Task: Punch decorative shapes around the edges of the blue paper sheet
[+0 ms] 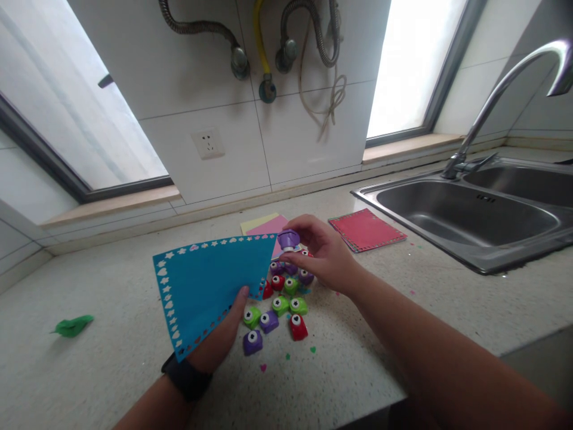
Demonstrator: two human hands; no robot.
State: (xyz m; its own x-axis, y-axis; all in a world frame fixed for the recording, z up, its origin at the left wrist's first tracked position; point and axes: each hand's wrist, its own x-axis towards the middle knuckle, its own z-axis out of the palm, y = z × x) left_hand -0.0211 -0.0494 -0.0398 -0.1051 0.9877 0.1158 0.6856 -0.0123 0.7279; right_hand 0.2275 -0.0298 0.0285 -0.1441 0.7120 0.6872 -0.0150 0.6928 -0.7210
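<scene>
A blue sheet of paper (210,272) with small cut-out shapes along its edges is gripped by my left hand (230,319), the thumb lying on its face near the lower right. My right hand (326,251) pinches a purple craft punch (289,240) close to the sheet's upper right corner. Whether the punch touches the paper I cannot tell. Below and between my hands, several more punches sit on the counter, among them a red punch (298,327), a green punch (280,305) and a purple punch (253,341).
Yellow and pink paper sheets (264,225) lie behind my hands. A stack topped with red paper (369,230) is near the steel sink (456,206). At the left, a green object (73,326) rests on the speckled counter (111,376). Small paper cut-outs are scattered about.
</scene>
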